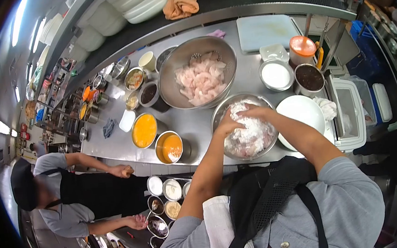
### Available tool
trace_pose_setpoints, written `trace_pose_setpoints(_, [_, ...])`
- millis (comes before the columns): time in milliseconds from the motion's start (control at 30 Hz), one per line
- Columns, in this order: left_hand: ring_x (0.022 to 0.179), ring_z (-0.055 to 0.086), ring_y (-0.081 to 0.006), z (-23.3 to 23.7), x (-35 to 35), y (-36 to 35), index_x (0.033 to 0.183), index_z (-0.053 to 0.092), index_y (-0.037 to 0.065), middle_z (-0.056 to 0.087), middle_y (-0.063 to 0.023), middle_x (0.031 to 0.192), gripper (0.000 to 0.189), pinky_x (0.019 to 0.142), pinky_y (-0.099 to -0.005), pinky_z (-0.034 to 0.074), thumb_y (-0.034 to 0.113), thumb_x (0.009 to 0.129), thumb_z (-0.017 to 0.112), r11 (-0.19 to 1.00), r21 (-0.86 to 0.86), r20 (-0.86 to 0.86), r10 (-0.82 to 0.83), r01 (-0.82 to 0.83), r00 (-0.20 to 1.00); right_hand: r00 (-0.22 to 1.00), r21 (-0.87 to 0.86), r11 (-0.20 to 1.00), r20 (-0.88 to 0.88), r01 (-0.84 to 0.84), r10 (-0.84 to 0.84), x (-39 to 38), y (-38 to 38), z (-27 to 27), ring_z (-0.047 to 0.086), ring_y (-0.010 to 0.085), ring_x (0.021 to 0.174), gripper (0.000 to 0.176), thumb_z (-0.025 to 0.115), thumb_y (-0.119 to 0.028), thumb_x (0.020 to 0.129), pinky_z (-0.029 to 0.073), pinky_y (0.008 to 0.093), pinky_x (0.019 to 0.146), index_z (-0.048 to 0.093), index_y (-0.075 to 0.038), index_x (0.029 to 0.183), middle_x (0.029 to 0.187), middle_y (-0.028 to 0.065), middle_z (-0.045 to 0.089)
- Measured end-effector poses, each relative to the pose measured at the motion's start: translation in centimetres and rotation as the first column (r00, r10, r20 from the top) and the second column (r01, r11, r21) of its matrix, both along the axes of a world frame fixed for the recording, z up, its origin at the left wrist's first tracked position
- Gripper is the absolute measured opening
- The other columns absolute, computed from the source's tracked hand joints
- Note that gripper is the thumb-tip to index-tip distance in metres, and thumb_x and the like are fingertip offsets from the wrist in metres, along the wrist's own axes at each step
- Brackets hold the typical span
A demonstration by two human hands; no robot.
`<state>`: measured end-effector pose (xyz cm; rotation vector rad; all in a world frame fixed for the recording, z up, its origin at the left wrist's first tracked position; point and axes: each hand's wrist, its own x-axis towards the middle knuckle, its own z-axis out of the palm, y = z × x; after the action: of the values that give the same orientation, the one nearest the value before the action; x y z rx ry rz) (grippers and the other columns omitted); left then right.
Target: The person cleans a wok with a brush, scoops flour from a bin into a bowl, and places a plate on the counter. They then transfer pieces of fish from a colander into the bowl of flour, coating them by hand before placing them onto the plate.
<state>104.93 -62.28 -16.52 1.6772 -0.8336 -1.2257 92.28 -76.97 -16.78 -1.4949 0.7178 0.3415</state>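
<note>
Both of my hands reach into a metal bowl [215,122] of white powder [251,128] and pale raw slices [247,147], perhaps fish or chicken. My left hand [227,123] is at the bowl's left side, fingers stretched over the powder. From the right, my right hand [258,113] rests on the heap with its fingers spread; some fingertips are buried. Neither hand visibly grips a piece. Just behind sits a larger metal bowl [167,91] holding more pale raw slices [201,79], tilted slightly.
White plates [301,115] lie right of my bowl. Behind them stand a bowl of white powder [277,75] and a pot of dark liquid [309,78]. Two orange-filled containers [144,130] are on the left. A co-worker [105,189] works at left. A shelf [227,15] spans the back.
</note>
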Motion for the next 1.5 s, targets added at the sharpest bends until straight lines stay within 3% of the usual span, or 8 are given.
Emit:
trace_pose_setpoints(300, [0.133,0.042,-0.0243,2.1,-0.7,1.0,0.152,0.024,0.005,0.042,-0.0102,0.146,0.107,0.105,-0.0354,0.043,-0.007,0.059,0.075,0.972,-0.217,-0.342,0.011,-0.091,0.94,0.927,-0.461,0.873,0.233,-0.162,0.295,-0.6,-0.9,6.1,0.057,0.0339,0.119,0.084,0.077,-0.042,0.074,0.043,0.0381,0.103,0.047,0.008,0.136,0.128,0.0259,0.059])
trace_pose_setpoints(367, [0.123,0.052,-0.0231,3.3,0.8,1.8,0.145,0.037,0.002,0.054,-0.0116,0.135,0.095,0.102,-0.0344,0.045,-0.003,0.059,0.078,0.962,-0.126,0.219,-0.211,0.242,0.953,0.918,-0.748,0.624,0.052,-0.225,0.393,-1.3,0.6,7.7,0.056,0.0369,0.12,0.082,0.077,-0.04,0.073,0.043,0.039,0.104,0.049,0.008,0.134,0.129,0.029,0.057])
trace_pose_setpoints(733, [0.124,0.051,-0.0464,1.0,-5.6,4.3,0.153,0.011,0.001,0.037,-0.0403,0.141,0.13,0.105,-0.041,0.044,0.018,0.05,0.088,0.928,0.333,0.743,-0.367,0.166,0.56,0.872,-0.655,0.622,-0.121,-0.429,0.474,-5.6,2.8,-0.4,0.051,0.0393,0.125,0.13,0.088,-0.047,0.051,0.042,0.0394,0.105,0.022,0.002,0.151,0.137,0.0358,0.045])
trace_pose_setpoints(933, [0.119,0.057,-0.0392,0.4,-4.5,2.4,0.151,0.022,0.003,0.052,-0.029,0.13,0.122,0.1,-0.0403,0.047,0.009,0.047,0.085,0.992,0.105,0.579,-0.007,-0.066,0.815,0.871,-0.575,0.766,0.177,-0.287,0.458,-3.1,0.6,1.1,0.057,0.0391,0.116,0.109,0.085,-0.036,0.049,0.045,0.0385,0.102,0.041,0.008,0.138,0.125,0.03,0.058])
trace_pose_setpoints(1133, [0.12,0.055,-0.0253,3.1,-4.9,3.2,0.137,0.047,0.0,0.059,-0.0096,0.128,0.084,0.102,-0.0355,0.044,0.002,0.059,0.079,0.974,-0.123,-0.297,0.148,-0.192,0.943,0.846,-0.621,0.642,-0.066,-0.451,0.53,-2.1,0.1,9.5,0.062,0.0357,0.109,0.088,0.081,-0.03,0.058,0.049,0.0385,0.096,0.05,0.003,0.133,0.117,0.0271,0.063])
trace_pose_setpoints(1200, [0.12,0.057,-0.028,3.3,-3.9,3.9,0.133,0.051,-0.001,0.062,-0.0142,0.126,0.073,0.101,-0.0359,0.045,0.008,0.065,0.079,0.98,-0.144,-0.202,0.105,-0.136,0.974,0.843,-0.587,0.652,-0.104,-0.48,0.527,-1.3,0.4,9.8,0.064,0.0359,0.106,0.085,0.081,-0.028,0.06,0.05,0.0392,0.094,0.05,0.002,0.134,0.114,0.027,0.065])
trace_pose_setpoints(1267, [0.118,0.059,-0.0323,3.9,-2.5,4.3,0.129,0.054,-0.003,0.063,-0.0212,0.124,0.068,0.1,-0.0374,0.046,0.016,0.069,0.079,0.977,0.119,0.543,-0.215,0.179,0.811,0.841,-0.749,0.57,0.032,-0.337,0.54,-0.3,0.7,8.9,0.066,0.0367,0.099,0.082,0.08,-0.027,0.063,0.052,0.0404,0.09,0.051,0.003,0.133,0.105,0.0264,0.067])
trace_pose_setpoints(1500, [0.131,0.047,-0.0375,4.7,-1.3,3.4,0.144,0.035,-0.004,0.047,-0.027,0.141,0.111,0.108,-0.0382,0.04,0.022,0.051,0.089,0.962,0.26,0.657,-0.235,0.077,0.716,0.875,-0.718,0.605,-0.012,-0.344,0.483,-0.6,-1.5,2.5,0.055,0.0332,0.124,0.103,0.085,-0.033,0.061,0.043,0.0369,0.105,0.038,0.003,0.144,0.132,0.0262,0.056])
